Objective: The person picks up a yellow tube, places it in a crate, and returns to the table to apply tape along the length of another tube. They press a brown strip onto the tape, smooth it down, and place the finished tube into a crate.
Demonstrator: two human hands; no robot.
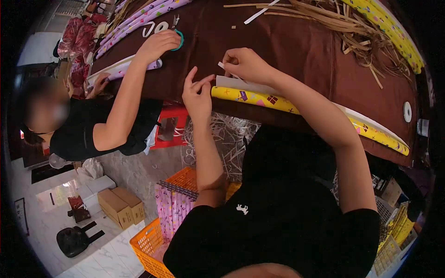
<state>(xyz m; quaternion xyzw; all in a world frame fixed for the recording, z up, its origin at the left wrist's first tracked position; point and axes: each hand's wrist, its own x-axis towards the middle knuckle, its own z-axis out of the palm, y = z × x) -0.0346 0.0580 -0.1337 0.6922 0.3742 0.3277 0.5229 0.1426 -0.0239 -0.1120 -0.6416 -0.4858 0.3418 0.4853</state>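
Note:
A yellow patterned paper roll [259, 98] lies along the front edge of the brown-covered table, its white loose flap [238, 84] standing up behind it. My left hand [198, 95] is at the roll's left end, thumb and fingers apart, holding nothing visible. Above the flap my right hand [248, 65] pinches a narrow white strip [228, 69], fingers curled around it. The strip's lower part runs down by the flap.
On the left a co-worker [92, 125] reaches toward teal-handled scissors [179, 41] beside a purple roll [155, 64]. Brown paper strips [324, 21], more yellow rolls [389, 28] and a tape roll [407, 111] lie on the table [287, 46]. Orange crates [148, 241] stand below.

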